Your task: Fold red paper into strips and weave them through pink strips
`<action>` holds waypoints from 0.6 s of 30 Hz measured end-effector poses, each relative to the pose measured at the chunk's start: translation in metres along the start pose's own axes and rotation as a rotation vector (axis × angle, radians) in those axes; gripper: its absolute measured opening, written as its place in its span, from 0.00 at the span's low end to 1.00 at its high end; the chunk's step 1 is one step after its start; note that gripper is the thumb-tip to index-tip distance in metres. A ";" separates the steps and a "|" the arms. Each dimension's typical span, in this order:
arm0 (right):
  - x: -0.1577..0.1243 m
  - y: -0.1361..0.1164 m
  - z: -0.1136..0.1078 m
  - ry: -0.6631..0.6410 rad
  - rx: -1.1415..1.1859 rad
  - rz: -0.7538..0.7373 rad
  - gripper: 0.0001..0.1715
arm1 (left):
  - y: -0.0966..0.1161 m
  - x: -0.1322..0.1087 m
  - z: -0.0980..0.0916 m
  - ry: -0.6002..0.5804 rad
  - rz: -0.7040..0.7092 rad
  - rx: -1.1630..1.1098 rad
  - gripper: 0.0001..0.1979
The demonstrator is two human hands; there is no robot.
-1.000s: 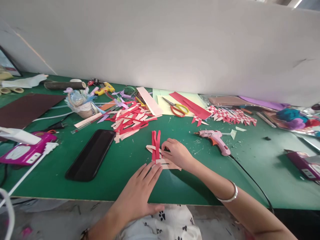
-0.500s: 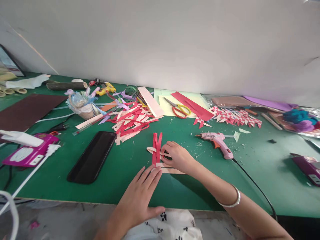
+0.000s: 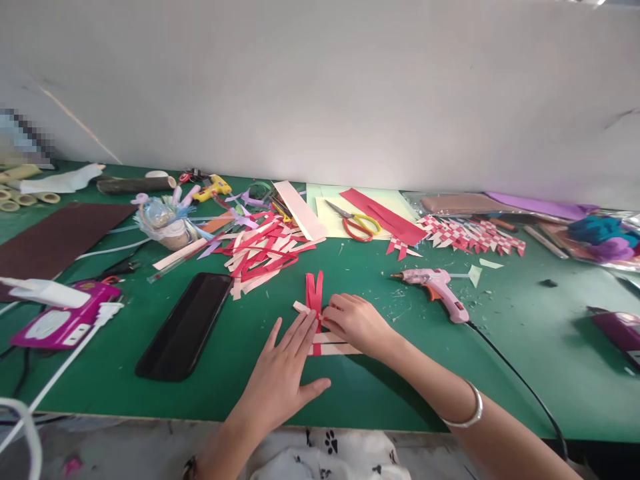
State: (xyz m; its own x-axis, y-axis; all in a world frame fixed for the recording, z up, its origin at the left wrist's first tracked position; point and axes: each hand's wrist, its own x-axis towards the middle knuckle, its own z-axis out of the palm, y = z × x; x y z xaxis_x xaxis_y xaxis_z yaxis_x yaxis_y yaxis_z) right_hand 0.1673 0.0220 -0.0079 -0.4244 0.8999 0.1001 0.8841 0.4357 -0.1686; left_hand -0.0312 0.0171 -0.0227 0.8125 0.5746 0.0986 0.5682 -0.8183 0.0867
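Red paper strips (image 3: 313, 292) stand lengthwise on the table, crossed by pale pink paper strips (image 3: 337, 349) lying sideways. My left hand (image 3: 283, 373) lies flat with fingers stretched out, its fingertips pressing on the strips where they cross. From under those fingertips the end of another pale strip (image 3: 301, 307) sticks out to the left. My right hand (image 3: 357, 325) is closed in a pinch at the right side of the red strips, fingertips on the crossing strip. Its fingers partly hide what they hold. A bracelet (image 3: 473, 408) circles the right wrist.
Behind the hands lies a heap of loose red and pale strips (image 3: 265, 250). Scissors (image 3: 355, 220) rest on paper sheets. A pink glue gun (image 3: 440, 287) with a cord is at right, a black phone (image 3: 185, 327) at left. Woven checkered pieces (image 3: 470, 235) lie farther back.
My left hand has moved up from the lower strips onto the crossing. The pale strip that was raised in a loop now lies flatter across the red strips. The right hand still pinches.
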 end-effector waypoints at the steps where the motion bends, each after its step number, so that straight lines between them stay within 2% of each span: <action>1: 0.000 0.000 0.000 0.009 -0.007 -0.025 0.14 | 0.000 0.001 0.002 -0.004 -0.002 -0.001 0.37; 5: -0.004 0.002 -0.001 0.070 0.012 -0.086 0.18 | 0.000 0.000 0.004 -0.012 -0.015 -0.002 0.37; 11: -0.001 0.008 -0.025 0.196 0.254 0.010 0.12 | 0.000 -0.002 0.003 -0.007 -0.014 -0.006 0.36; 15: 0.037 0.015 -0.042 0.157 0.341 0.028 0.11 | 0.000 -0.002 0.002 -0.007 -0.018 -0.013 0.35; 18: 0.084 0.023 -0.038 0.127 0.410 0.067 0.11 | 0.000 -0.003 0.002 0.000 -0.015 -0.005 0.35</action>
State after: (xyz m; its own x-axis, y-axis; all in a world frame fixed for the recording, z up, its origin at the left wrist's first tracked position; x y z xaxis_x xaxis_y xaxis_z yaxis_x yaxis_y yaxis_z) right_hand 0.1595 0.1065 0.0339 -0.3186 0.9285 0.1910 0.7472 0.3699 -0.5521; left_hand -0.0331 0.0153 -0.0248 0.8040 0.5866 0.0972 0.5794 -0.8096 0.0936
